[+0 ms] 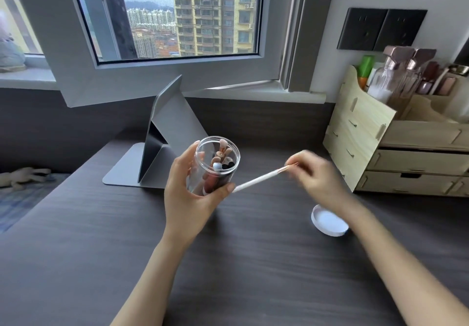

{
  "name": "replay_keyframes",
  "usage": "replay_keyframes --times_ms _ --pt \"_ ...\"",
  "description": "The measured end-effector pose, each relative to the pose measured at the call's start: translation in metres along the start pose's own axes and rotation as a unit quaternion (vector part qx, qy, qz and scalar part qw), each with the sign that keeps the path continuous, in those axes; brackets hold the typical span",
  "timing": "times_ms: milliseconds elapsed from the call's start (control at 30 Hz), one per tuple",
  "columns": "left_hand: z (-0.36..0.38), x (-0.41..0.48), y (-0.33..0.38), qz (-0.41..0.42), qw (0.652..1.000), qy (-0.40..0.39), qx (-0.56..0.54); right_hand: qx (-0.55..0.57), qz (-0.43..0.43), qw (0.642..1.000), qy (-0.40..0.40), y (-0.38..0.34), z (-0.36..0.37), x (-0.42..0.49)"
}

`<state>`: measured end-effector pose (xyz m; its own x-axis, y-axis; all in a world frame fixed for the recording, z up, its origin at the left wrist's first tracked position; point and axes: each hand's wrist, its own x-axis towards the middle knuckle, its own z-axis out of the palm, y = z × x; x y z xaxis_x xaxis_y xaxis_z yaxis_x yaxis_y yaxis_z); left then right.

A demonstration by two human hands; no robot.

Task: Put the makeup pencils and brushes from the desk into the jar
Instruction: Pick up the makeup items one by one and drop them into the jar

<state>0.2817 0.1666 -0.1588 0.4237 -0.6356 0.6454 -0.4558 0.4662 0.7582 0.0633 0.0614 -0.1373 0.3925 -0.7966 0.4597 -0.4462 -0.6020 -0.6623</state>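
Your left hand (189, 193) grips the clear jar (215, 167), lifted off the surface (127, 249) and tilted, with brushes (223, 154) already inside. Your right hand (319, 173) pinches a white makeup pencil (258, 179) by one end, its other end close to the jar's side. The white lid (330, 220) lies toward the surface's right edge.

White pencil (256, 180), clear jar (215, 165), white lid (330, 221), dark wood-grain desk (101, 236).
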Motion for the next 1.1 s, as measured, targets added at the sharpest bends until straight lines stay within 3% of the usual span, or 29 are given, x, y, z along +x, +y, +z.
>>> replay_keyframes --times_ms 100,200,400,467,500,567,633,667,733,833,933,1100 --pt "0.004 -0.002 0.0 0.021 1.0 -0.009 -0.012 0.119 -0.035 0.985 0.12 -0.03 -0.042 -0.003" --pt "0.006 -0.005 -0.003 0.047 0.999 -0.025 -0.007 0.128 -0.093 0.978 0.136 -0.068 -0.056 -0.004" --pt "0.006 -0.006 -0.005 0.073 0.996 -0.052 0.012 -0.121 -0.191 0.971 0.077 -0.117 -0.021 0.007" --pt "0.004 -0.005 -0.004 0.062 0.996 -0.065 0.009 -0.186 -0.201 0.962 0.019 -0.12 0.0 0.017" --pt "0.003 -0.005 -0.003 0.051 0.996 -0.066 0.005 -0.174 -0.199 0.964 -0.03 -0.12 0.007 0.022" --pt "0.001 -0.004 -0.002 0.019 0.998 -0.053 -0.022 -0.01 -0.153 0.98 -0.131 -0.11 0.014 0.035" --pt "0.0 -0.001 -0.002 -0.008 0.998 -0.024 -0.054 0.187 -0.064 0.972 -0.124 -0.089 0.019 0.05" --pt "-0.002 0.001 -0.002 -0.02 0.998 -0.009 -0.065 0.212 -0.018 0.973 -0.093 -0.075 0.026 0.059" --pt "-0.004 0.004 -0.005 -0.045 0.995 0.02 -0.092 0.078 0.024 0.994 -0.074 -0.044 0.051 0.073" --pt "-0.008 0.008 -0.01 -0.069 0.988 0.053 -0.126 -0.169 -0.009 0.969 -0.182 -0.01 0.095 0.079" --pt "-0.009 0.008 -0.015 -0.077 0.985 0.06 -0.139 -0.27 -0.066 0.933 -0.227 0.002 0.122 0.081" --pt "-0.007 0.008 -0.014 -0.086 0.984 0.062 -0.144 -0.411 -0.171 0.874 -0.196 0.003 0.126 0.081"
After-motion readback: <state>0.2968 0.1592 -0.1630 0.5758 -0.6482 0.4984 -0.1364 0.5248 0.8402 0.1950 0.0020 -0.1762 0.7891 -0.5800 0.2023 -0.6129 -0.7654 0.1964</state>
